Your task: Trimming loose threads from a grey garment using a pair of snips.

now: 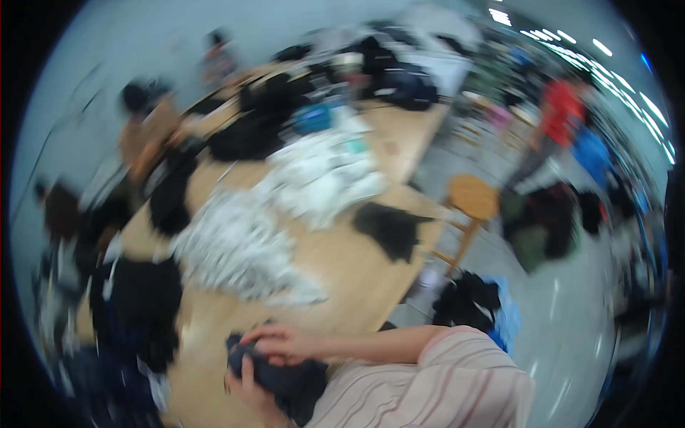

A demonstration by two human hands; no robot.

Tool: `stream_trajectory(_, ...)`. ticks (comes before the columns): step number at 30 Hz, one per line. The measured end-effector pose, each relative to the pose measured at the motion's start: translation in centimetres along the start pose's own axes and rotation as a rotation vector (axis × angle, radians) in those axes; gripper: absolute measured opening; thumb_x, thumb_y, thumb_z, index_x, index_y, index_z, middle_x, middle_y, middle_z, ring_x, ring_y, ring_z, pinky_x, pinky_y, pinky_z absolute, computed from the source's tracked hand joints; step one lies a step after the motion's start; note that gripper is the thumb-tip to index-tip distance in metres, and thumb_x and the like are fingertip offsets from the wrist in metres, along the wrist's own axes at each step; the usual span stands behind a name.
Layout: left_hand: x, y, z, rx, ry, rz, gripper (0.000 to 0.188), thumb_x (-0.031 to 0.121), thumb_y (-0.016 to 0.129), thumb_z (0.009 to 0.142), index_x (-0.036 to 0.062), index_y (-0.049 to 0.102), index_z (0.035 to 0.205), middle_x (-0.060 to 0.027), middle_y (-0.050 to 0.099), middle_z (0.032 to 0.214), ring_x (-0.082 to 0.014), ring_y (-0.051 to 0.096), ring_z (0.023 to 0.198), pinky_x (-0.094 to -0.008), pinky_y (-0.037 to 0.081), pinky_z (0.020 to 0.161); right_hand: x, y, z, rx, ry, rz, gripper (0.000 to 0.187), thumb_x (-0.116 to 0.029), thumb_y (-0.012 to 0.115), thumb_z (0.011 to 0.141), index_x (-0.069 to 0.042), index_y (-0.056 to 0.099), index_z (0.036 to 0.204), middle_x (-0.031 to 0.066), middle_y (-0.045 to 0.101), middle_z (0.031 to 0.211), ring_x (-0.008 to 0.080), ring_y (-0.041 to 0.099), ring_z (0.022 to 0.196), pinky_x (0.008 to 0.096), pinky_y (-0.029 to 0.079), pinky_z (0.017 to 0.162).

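Sagging softly, the dark cloth point(303, 384) by the table's point(349, 282) near edge should handle light, pliable and sturdy; the left hand point(246, 385) grips its end, best held by bunched folds, the right hand point(280, 344) pressing on top.

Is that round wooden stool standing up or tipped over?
Standing upright: the round brown wooden stool has its seat on top, with legs reaching down to the grey floor.

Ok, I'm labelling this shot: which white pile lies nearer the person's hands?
The stringy-looking white heap at left; the other white pile lies farther up the table.
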State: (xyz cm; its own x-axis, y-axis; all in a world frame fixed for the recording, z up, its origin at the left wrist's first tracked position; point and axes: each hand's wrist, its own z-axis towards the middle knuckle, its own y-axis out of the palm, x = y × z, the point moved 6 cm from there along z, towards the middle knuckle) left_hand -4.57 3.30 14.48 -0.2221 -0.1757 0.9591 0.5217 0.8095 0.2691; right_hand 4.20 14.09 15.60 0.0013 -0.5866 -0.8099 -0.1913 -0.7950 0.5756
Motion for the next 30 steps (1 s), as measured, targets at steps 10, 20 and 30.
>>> stream_trajectory(10, -0.5, 7.5, -1.5, -0.223, 0.027, 0.292, 0.036, 0.023, 0.063, 0.082, -0.0071, 0.057, 0.101, -0.0181, 0.059, 0.095, -0.0273, 0.057, 0.08, -0.034, 0.049, 0.067, -0.2, -4.5, -5.4, 0.12, -0.307, 0.076, 0.037, -0.03, 0.051, 0.092, -0.013, 0.048, 0.124, -0.0052, 0.049, 0.069, -0.0002, 0.04, 0.052, 0.014, 0.025, 0.037)
stream_trajectory(20, -1.0, 9.5, -2.7, -0.262, 0.034, 0.282, 0.033, 0.022, 0.061, 0.084, -0.0068, 0.057, 0.099, -0.0142, 0.058, 0.093, -0.0247, 0.056, 0.08, -0.0329, 0.047, 0.069, -0.5, -5.8, -7.1, 0.092, -0.373, 0.078, 0.038, -0.029, 0.054, 0.09, -0.01, 0.049, 0.122, -0.0045, 0.05, 0.064, 0.0006, 0.042, 0.046, 0.0154, 0.026, 0.035)
stream_trajectory(30, -2.1, 9.9, -4.3, -0.254, 0.005, 0.297, 0.03, 0.021, 0.059, 0.085, -0.0056, 0.057, 0.099, -0.0127, 0.058, 0.094, -0.0234, 0.055, 0.082, -0.031, 0.046, 0.071, 0.9, -6.5, -8.2, 0.065, -0.319, 0.117, 0.041, -0.028, 0.055, 0.09, -0.013, 0.046, 0.127, -0.0051, 0.046, 0.06, -0.0001, 0.04, 0.048, 0.0145, 0.023, 0.037)
